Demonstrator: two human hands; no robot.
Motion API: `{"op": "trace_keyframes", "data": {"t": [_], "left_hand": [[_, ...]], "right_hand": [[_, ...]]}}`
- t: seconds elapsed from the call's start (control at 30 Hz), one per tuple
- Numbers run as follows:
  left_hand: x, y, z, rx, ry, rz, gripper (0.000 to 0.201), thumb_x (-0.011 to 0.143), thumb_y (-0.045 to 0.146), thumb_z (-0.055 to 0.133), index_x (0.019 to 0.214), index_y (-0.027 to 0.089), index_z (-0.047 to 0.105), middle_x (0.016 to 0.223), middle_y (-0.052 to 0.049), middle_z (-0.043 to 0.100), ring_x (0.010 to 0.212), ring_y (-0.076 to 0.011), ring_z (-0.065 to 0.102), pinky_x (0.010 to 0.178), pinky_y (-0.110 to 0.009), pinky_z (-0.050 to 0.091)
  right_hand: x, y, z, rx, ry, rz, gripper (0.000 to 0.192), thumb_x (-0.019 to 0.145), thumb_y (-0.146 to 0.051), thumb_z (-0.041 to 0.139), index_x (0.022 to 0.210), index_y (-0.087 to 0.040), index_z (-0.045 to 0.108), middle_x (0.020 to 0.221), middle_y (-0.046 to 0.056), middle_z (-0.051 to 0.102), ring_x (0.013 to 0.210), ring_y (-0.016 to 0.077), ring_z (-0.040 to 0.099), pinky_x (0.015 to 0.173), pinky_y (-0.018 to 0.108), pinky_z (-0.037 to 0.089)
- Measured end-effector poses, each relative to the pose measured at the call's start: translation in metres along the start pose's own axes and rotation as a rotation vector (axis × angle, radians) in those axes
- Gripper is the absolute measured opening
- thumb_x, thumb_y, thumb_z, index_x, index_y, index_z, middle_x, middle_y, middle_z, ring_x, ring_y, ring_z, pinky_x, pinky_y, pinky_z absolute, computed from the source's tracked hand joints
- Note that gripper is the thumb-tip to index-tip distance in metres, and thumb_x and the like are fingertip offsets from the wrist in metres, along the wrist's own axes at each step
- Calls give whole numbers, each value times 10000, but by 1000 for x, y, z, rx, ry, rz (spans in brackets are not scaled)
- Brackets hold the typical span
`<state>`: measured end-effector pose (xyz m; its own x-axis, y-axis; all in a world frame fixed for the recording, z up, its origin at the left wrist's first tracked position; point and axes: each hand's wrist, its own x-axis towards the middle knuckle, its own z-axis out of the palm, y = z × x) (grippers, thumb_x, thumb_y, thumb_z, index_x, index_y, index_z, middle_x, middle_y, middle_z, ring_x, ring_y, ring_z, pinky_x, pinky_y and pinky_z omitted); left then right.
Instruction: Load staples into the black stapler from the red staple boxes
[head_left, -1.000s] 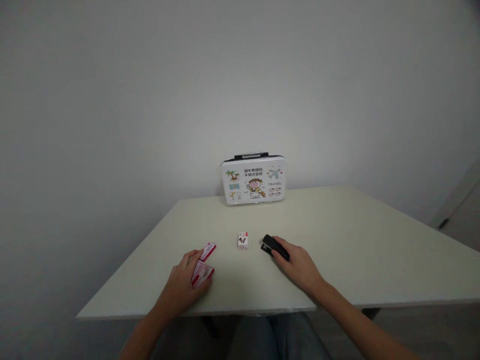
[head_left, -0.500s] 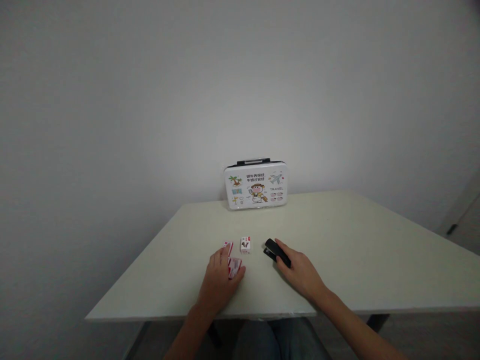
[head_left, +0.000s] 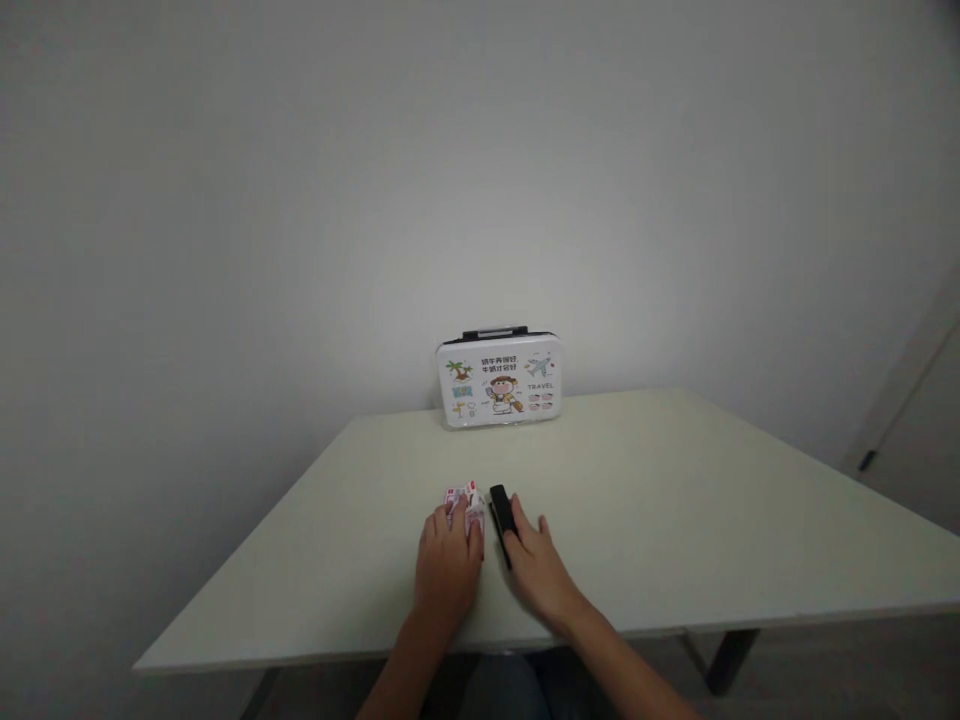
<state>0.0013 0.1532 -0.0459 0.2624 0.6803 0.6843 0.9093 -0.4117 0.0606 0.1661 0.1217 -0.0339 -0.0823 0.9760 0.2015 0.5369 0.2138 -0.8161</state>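
Observation:
My left hand (head_left: 448,570) rests on the table with its fingers curled over several small white-and-pink boxes (head_left: 477,508), bunched together. The palm and fingers hide most of them; one box with a dark picture shows at the top by the fingertips. Just to the right, my right hand (head_left: 541,575) grips a black stapler (head_left: 502,512) lying along the table, its front end pointing away from me. A narrow gap separates the stapler from the boxes.
A white flat case (head_left: 501,385) with a black handle and cartoon prints stands upright at the back of the pale table (head_left: 637,500), near the grey wall (head_left: 495,200). The table's front edge runs beneath my forearms.
The stapler has moved left in my right hand and turned to point more straight ahead. The separate box is now bunched with the others at my left hand. The view has shifted slightly.

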Motion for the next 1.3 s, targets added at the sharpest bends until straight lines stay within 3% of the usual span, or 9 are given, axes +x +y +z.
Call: {"op": "trace_keyframes", "data": {"t": [0.1,0.23,0.37,0.6,0.8,0.97,1.1,1.2,1.3], "left_hand": [[-4,-16,2,-17,-34,-54,343,1023,304,407,1303,167,550,1229,-142,588,1120,-269,553,972,-467,470],[-10,-37,-4,-52,-53,-89,461,1021,309,416,1466,189,410,1299,-127,560,1136,-255,550,971,-434,479],[-14,-38,-14,-31,-73,-81,568,1025,311,402,1566,225,254,1300,-132,567,1162,-264,550,954,-428,484],[-12,-33,-6,-48,-58,-1,509,1036,306,379,1534,212,331,1441,-144,496,1339,-290,448,1071,-495,424],[-18,-68,-7,12,-67,72,485,1037,241,326,1516,178,353,1451,-148,498,1322,-300,466,1066,-509,435],[-28,-120,-21,35,-87,56,489,1043,261,308,1528,198,328,1427,-145,516,1285,-281,494,1043,-499,450],[-37,-150,-31,41,-118,33,492,1044,281,297,1530,207,327,1455,-146,493,1286,-287,481,1043,-509,427],[-38,-158,-38,47,-108,-40,474,1037,283,303,1497,199,382,1402,-154,540,1254,-298,499,1045,-541,399],[-33,-148,-50,11,8,-193,444,1033,309,308,1441,194,444,1339,-140,579,1237,-299,505,1087,-578,347]], "right_hand": [[8,-18,25,-2,-11,-38,615,1016,-311,324,1580,-88,220,1565,115,342,1470,195,302,1257,485,-24],[10,-26,47,-52,149,21,618,997,-356,391,1566,-130,307,1546,96,400,1438,250,372,1257,463,149],[5,-25,48,-35,244,71,583,989,-393,411,1530,-177,402,1486,95,495,1378,283,460,1170,441,358],[-1,-33,40,-27,255,-13,505,953,-375,506,1439,-238,530,1319,49,650,1174,256,631,1034,387,497],[6,-48,48,-92,91,-101,564,937,-289,540,1491,-347,449,1388,4,602,1194,248,627,1080,412,453],[21,-64,78,-53,-29,-213,646,909,-293,604,1516,-350,392,1473,-10,515,1308,233,542,1196,450,304],[26,-76,104,-56,-50,-231,655,924,-354,613,1530,-291,376,1484,46,502,1339,247,510,1216,495,235],[26,-78,112,-33,-66,-248,673,959,-403,571,1559,-231,317,1500,90,478,1366,245,479,1238,514,148],[25,-68,101,31,-73,-206,657,1003,-454,474,1567,-168,295,1560,107,383,1443,233,364,1242,469,189]]}}
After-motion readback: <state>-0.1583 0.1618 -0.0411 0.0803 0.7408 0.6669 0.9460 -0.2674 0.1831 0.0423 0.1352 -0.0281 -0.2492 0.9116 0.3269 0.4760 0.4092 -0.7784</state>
